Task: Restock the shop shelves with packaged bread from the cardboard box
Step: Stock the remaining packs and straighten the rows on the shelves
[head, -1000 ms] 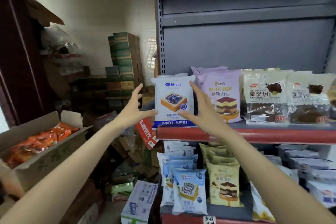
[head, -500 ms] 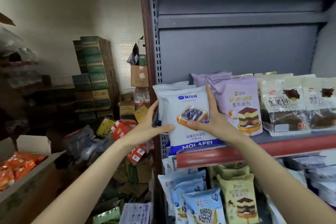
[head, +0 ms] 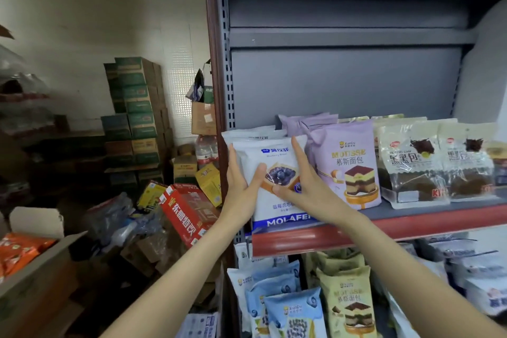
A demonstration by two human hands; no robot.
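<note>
- The grey shelf unit (head: pixel 345 85) rises behind and above both hands; its red-edged shelf (head: pixel 411 228) runs just under them and off to the right.
- The cardboard box (head: pixel 35 269) sits open far below and to the left of the left hand, with orange packets (head: pixel 19 252) lying inside it.
- Stacked green cartons (head: pixel 134 107) stand well to the left of the hands against the pale wall, and a red carton (head: pixel 186 211) leans just left of the left forearm.
- The white blueberry bread pack (head: pixel 277 200) stands upright at the shelf's left end, between the two hands, its blue bottom band at the shelf edge; another white pack stands right behind it.
- A lilac mousse bread pack (head: pixel 348 162) stands touching the right hand's outer side, and dark bread packs (head: pixel 411 164) follow further right.
- Blue and yellow bread packs (head: pixel 301 307) fill the lower shelf beneath both forearms.
- The left hand (head: pixel 241 186) lies flat along the white pack's left edge, fingers straight and pointing up, thumb pressed on the pack's front.
- The right hand (head: pixel 307 181) lies flat on the pack's right side, fingers straight, thumb across the printed picture; neither hand curls round it.
</note>
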